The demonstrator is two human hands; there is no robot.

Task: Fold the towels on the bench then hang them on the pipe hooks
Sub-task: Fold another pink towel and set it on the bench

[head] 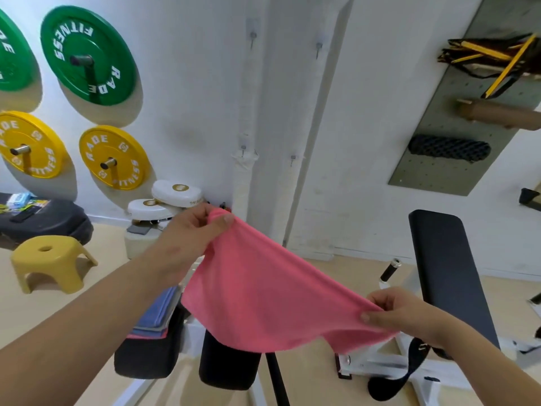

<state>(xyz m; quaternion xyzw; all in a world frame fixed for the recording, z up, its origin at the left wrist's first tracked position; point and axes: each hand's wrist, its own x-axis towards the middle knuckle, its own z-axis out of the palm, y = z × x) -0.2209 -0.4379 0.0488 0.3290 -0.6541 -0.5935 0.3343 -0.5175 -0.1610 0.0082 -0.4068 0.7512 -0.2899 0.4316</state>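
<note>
White wall and a wrapped pipe (265,112) with small hooks (253,36) are filling the upper centre. A pink towel (263,294) is being held stretched across mid-frame, one corner pinched shut by the left hand (190,232), the other by the right hand (401,315). Folded towels (159,315) at lower left are being partly hidden behind the left forearm. The bench (448,276) at right is being cut across by the right hand.
</note>
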